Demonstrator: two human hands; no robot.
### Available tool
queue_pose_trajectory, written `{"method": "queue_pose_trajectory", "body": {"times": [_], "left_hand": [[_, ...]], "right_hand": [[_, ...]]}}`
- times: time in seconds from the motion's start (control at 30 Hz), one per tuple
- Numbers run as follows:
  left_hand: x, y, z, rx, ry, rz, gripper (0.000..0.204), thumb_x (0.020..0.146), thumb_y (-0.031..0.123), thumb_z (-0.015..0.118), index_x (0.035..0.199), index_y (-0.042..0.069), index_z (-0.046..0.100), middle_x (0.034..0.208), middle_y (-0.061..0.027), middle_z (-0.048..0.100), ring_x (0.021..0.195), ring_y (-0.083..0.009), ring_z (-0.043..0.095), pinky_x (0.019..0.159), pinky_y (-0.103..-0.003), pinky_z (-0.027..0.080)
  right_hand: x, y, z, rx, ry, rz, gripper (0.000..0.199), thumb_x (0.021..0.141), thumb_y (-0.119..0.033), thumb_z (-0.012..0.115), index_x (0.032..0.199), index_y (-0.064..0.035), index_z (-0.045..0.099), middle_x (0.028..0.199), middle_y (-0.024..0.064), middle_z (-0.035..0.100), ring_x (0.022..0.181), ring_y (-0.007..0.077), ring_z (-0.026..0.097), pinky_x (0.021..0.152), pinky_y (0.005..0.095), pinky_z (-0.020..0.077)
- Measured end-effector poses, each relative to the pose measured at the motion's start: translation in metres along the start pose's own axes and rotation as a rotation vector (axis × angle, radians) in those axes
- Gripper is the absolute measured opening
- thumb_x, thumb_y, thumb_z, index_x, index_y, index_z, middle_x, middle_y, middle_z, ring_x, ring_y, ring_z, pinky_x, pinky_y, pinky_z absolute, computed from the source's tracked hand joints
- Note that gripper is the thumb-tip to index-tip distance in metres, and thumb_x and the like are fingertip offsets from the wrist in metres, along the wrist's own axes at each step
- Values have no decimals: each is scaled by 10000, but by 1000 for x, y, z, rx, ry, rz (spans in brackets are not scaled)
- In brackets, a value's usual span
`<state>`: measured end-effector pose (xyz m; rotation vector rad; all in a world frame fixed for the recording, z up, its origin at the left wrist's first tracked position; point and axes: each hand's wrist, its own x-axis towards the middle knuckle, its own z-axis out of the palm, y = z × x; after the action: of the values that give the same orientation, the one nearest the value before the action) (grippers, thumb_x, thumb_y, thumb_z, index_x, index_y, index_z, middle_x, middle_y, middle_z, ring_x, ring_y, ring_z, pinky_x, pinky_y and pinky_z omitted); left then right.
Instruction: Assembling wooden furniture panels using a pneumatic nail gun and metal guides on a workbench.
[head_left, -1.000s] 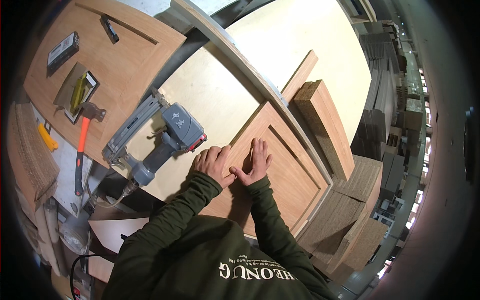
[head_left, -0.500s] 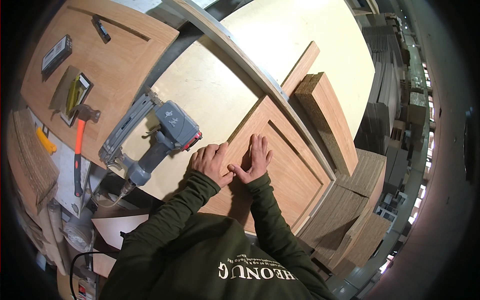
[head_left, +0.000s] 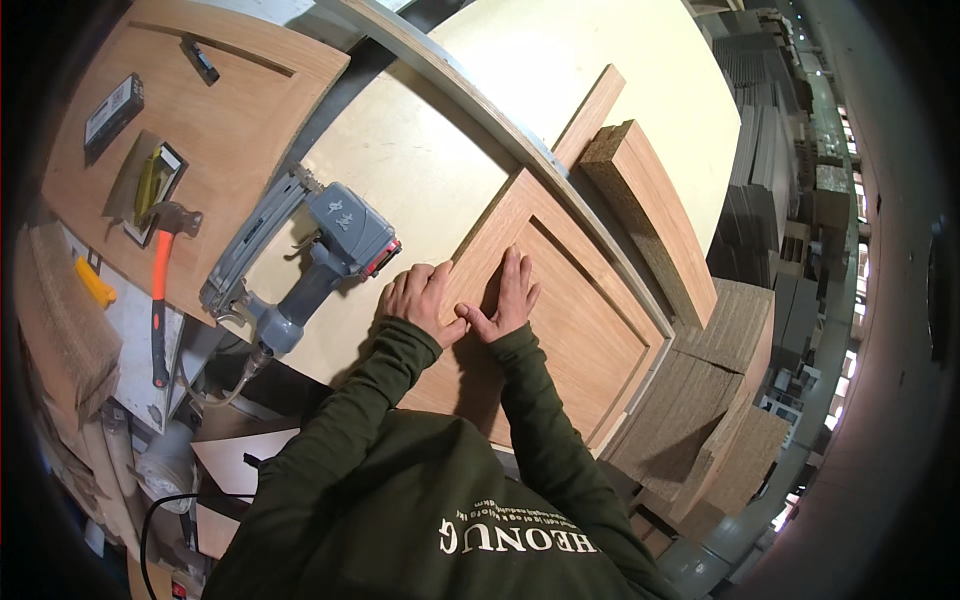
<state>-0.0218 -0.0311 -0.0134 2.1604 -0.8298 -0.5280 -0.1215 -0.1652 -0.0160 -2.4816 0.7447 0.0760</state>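
Note:
A framed wooden panel door [head_left: 570, 340] lies on the pale bench top, its far edge along a raised wooden fence [head_left: 480, 105]. My left hand [head_left: 420, 303] is at the door's left edge, fingers bent along that edge and thumb over the frame. My right hand [head_left: 508, 297] rests palm down on the panel with its fingers stretched out and nothing in it. The two thumb tips nearly meet. Left of my left hand lies a grey nail gun [head_left: 325, 245] with an air hose at its handle.
A second wooden door [head_left: 235, 120] at the left carries small boxes and the head of a claw hammer [head_left: 160, 300]. Beyond the fence are a curved wooden piece [head_left: 655, 215] and a thin strip [head_left: 592, 115]. Stacked boards [head_left: 665, 430] stand to the right. A yellow-handled tool [head_left: 95, 283] lies far left.
The view has shifted slightly, so the bench things sit a little differently in the picture. Both hands keep the same hold and place on the door.

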Motion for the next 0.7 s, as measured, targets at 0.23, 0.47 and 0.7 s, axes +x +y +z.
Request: {"method": "queue_pose_trajectory", "body": {"times": [0.23,0.47,0.7], "left_hand": [[-2,2,1,-26,19,1,704,545,262,702,1164,60,434,973,-103,463,922,-267,469,797,-377,380],[-12,-4,-6,-10,-26,28,797,529,313,753,1198,62,400,1008,-110,452,946,-273,458,817,-379,377],[-79,-39,-41,61,-225,98,772,521,287,778,1177,40,455,965,-119,469,891,-273,474,769,-367,393]], "right_hand": [[-10,10,18,32,45,84,955,645,-481,608,1377,-131,105,1440,126,23,1313,356,-37,933,631,-36],[-8,8,20,11,47,132,949,633,-463,618,1376,-147,119,1446,91,7,1318,332,-50,936,632,-33],[-8,2,14,9,38,182,939,637,-460,625,1373,-154,129,1444,98,15,1317,338,-45,941,628,-31]]}}
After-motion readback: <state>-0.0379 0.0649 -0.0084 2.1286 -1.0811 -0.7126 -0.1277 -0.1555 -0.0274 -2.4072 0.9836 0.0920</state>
